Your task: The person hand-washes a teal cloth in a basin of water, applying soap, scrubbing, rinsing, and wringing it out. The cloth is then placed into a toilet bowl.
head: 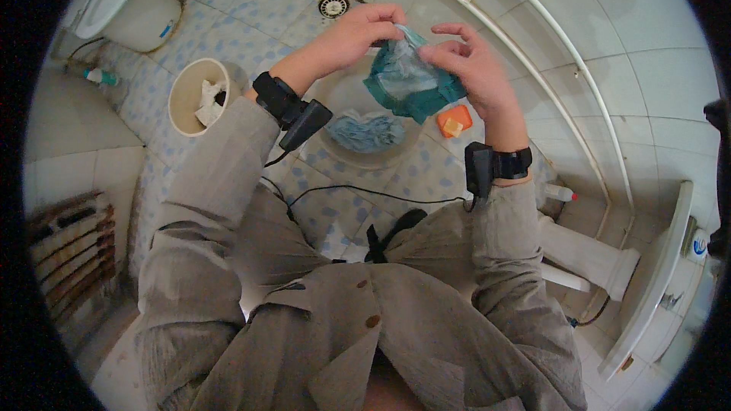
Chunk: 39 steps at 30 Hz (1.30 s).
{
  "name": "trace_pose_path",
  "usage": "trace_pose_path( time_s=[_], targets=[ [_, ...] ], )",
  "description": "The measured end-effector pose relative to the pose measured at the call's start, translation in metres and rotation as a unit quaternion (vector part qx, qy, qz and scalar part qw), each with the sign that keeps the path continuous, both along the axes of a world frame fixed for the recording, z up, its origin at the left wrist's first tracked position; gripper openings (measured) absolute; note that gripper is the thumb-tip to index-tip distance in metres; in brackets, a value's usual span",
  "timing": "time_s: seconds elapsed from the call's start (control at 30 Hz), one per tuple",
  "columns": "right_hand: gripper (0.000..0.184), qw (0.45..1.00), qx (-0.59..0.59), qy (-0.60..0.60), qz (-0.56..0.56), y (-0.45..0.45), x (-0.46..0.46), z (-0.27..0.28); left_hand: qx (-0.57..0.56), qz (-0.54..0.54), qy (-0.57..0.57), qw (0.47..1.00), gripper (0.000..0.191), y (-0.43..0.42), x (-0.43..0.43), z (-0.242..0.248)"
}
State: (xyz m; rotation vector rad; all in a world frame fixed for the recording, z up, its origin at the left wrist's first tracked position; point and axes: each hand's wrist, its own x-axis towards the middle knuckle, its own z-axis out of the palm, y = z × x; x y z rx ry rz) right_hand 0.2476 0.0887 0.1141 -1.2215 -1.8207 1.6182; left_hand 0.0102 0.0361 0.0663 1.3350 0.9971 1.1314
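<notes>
A wet green cloth (394,80) hangs bunched above a pale basin (371,162) on the tiled floor. My left hand (365,34) pinches its gathered upper end between thumb and fingers. At the cloth's right side, my right hand (480,71) grips it with some fingertips, while its index finger stands away from the fabric. Inside the basin lies a crumpled light-blue cloth (365,131), wet-looking. The raised green cloth hides part of the basin's far right side. Beside the basin sits an orange soap dish (464,114) with a yellowish piece of soap (453,127).
A cream bucket (176,105) with crumpled white paper stands left. A toilet (134,17) is at upper left, a floor drain (333,6) beyond the basin. White pipes (531,68) run along the right wall. A black cable (354,187) joins my wrist devices. At right is a sink (651,291).
</notes>
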Motion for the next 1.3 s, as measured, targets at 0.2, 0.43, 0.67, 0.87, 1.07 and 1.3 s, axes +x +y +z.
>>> trace_pose_path(
  time_s=[0.2, 0.43, 0.67, 0.87, 1.07, 1.3],
  targets=[
    [0.034, 0.975, 0.042, -0.163, 0.145, 0.009, 0.009, -0.010, -0.031, 0.079, -0.061, 0.995, 0.008, -0.005, 0.007, 0.012],
    [0.031, 0.977, -0.152, 0.144, 0.038, 0.002, 0.005, -0.015, 0.058, 0.188, 0.113, 0.974, 0.017, -0.005, 0.016, 0.004],
    [0.044, 0.947, -0.132, 0.198, -0.217, -0.009, -0.045, -0.048, 0.111, 0.172, 0.251, 0.946, 0.031, -0.014, 0.059, -0.002],
    [0.053, 0.974, -0.043, 0.141, -0.173, -0.037, -0.066, -0.058, 0.094, 0.270, 0.273, 0.918, 0.036, 0.010, 0.045, -0.017],
    [0.034, 0.961, -0.135, 0.092, -0.221, -0.023, -0.054, -0.053, 0.242, 0.191, 0.473, 0.825, 0.019, -0.009, 0.062, -0.052],
    [0.036, 0.979, -0.112, 0.124, -0.117, -0.019, -0.043, -0.061, 0.087, 0.209, 0.286, 0.931, 0.023, 0.024, 0.028, -0.033]
  ],
)
